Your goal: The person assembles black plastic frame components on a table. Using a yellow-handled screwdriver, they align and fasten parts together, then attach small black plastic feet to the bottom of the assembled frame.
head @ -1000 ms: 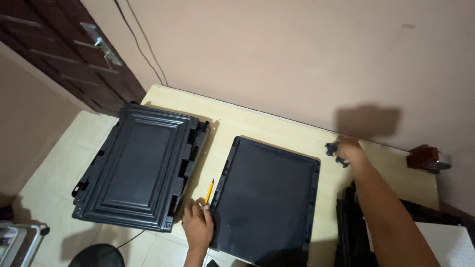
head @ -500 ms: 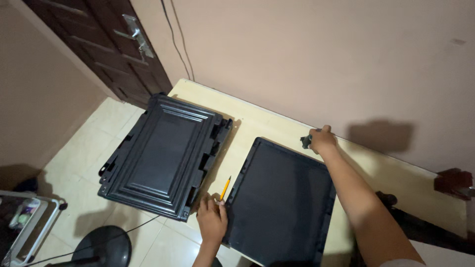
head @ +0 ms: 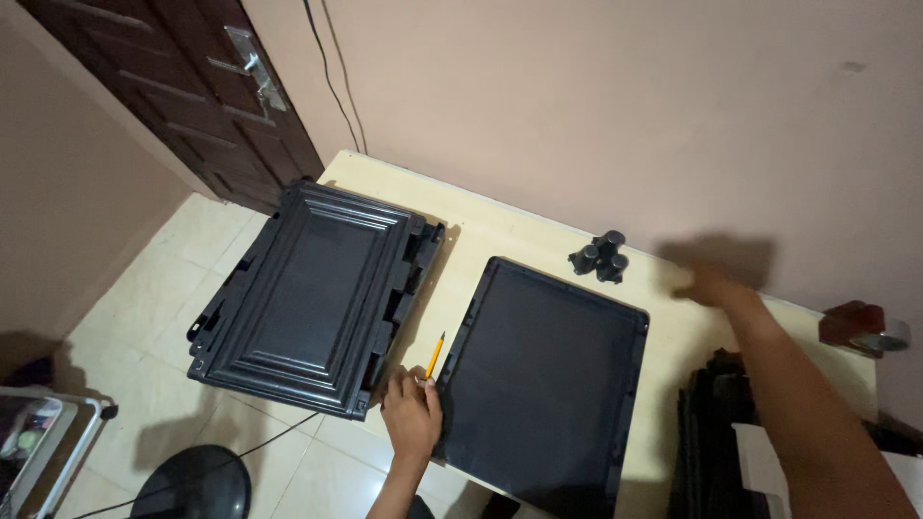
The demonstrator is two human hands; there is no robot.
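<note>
A flat black plastic panel (head: 543, 375) lies on the pale wooden table (head: 510, 231). My left hand (head: 411, 413) rests at the panel's near left corner and holds a yellow pencil (head: 435, 354) that points away from me. My right hand (head: 711, 285) hovers blurred over the table near the wall, empty, to the right of a small cluster of black cylindrical parts (head: 600, 257). A second black moulded panel (head: 312, 298) with a raised frame pattern hangs over the table's left edge.
A dark wooden door (head: 183, 96) with a metal handle stands at the upper left, with cables running down the wall. A tape roll (head: 863, 329) sits at the table's right end. More black panels (head: 716, 452) are stacked at lower right. A black stool (head: 187, 485) and tiled floor lie below.
My right hand set the small black parts down by the panel's far edge, let go and drew back to the right. The left hand stayed at the panel's corner with the pencil.
</note>
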